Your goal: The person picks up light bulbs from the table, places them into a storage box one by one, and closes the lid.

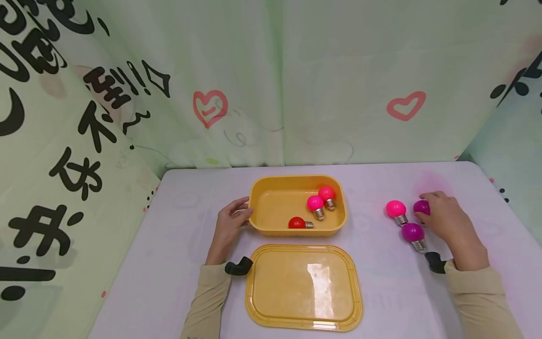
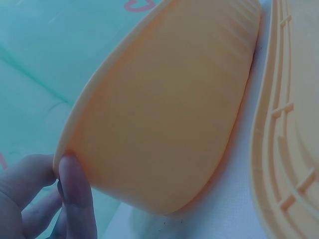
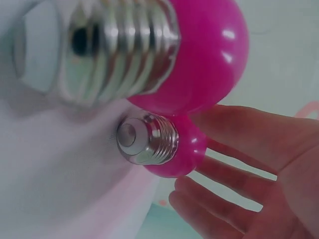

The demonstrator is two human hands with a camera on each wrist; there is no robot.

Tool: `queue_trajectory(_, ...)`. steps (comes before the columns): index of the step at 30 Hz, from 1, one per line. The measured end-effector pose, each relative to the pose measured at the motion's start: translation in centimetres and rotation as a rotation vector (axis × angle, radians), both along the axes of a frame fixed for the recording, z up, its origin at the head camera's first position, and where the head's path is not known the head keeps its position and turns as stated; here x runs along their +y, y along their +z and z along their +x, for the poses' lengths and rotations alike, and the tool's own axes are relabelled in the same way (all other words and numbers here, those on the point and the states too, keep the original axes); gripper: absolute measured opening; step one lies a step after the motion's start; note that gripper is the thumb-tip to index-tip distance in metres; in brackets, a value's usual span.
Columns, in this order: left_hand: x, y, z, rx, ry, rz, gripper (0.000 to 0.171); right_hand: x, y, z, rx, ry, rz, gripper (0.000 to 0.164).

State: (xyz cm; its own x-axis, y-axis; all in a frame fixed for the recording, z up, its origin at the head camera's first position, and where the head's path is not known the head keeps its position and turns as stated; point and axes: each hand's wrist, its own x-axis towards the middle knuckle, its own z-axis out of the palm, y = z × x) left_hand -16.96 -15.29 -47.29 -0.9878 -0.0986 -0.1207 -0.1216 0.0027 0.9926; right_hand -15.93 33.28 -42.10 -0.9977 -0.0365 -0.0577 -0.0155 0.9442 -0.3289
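My left hand (image 1: 232,221) pinches the left rim of a yellow plastic box (image 1: 271,202), thumb outside, as the left wrist view shows close up. Inside lie two pink light bulbs (image 1: 314,203) and a red light bulb (image 1: 296,222), toward the right and front. Over at the right of the table, my right hand (image 1: 446,217) has thumb and fingers around a purple light bulb (image 1: 421,207). A second purple bulb (image 1: 412,232) lies just in front of it, large in the right wrist view with its metal screw base. Beside them is a pink bulb (image 1: 395,208).
A yellow lid (image 1: 288,287) lies flat on the white table (image 1: 381,292), in front of the box. Behind the table hangs a pale green curtain (image 1: 322,84) with red hearts, and curtains with black writing stand at the sides.
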Motion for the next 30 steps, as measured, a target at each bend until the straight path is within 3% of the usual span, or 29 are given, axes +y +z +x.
queue_trajectory(7,0.0,-0.1,0.1,0.020,-0.001,-0.006,0.039,0.5,-0.1,-0.2,-0.064,0.010,-0.010,0.059)
queue_trajectory(18,0.1,0.3,0.1,-0.011,-0.006,-0.016,0.040,1.1,-0.3,-0.3,-0.080,0.020,-0.019,0.057)
queue_trajectory(24,0.0,0.3,0.2,0.003,-0.013,-0.004,0.039,0.8,-0.3,0.0,-0.063,-0.005,-0.046,0.055)
queue_trajectory(30,-0.1,0.2,0.2,-0.001,-0.015,-0.003,0.038,-0.1,0.2,0.2,0.008,0.004,-0.041,0.056)
